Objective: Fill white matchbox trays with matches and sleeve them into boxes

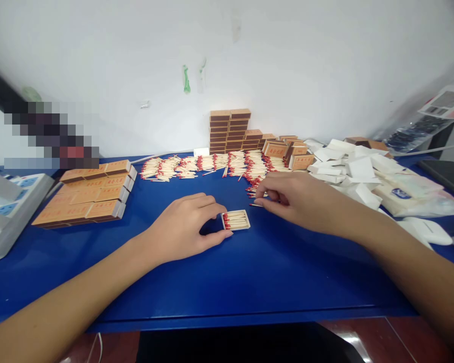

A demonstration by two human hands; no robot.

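Note:
A small white matchbox tray [248, 227] lies flat on the blue table with a layer of red-headed matches [236, 220] inside. My left hand [189, 222] grips the tray's left end between thumb and fingers. To the right of the tray, my right hand [291, 199] is closed in a pinch, with a single match [254, 205] sticking out at its fingertips, the red head pointing left. Just behind my right hand, loose matches [255, 169] are heaped in a long row across the table; the hand covers part of them.
Stacked matchboxes [229, 132] stand against the wall, with several tilted ones [276, 149] beside them. More matchboxes [94, 194] are lined up at left near a power strip [18, 212]. White empty trays [348, 164] pile up at right by a tissue pack [404, 191].

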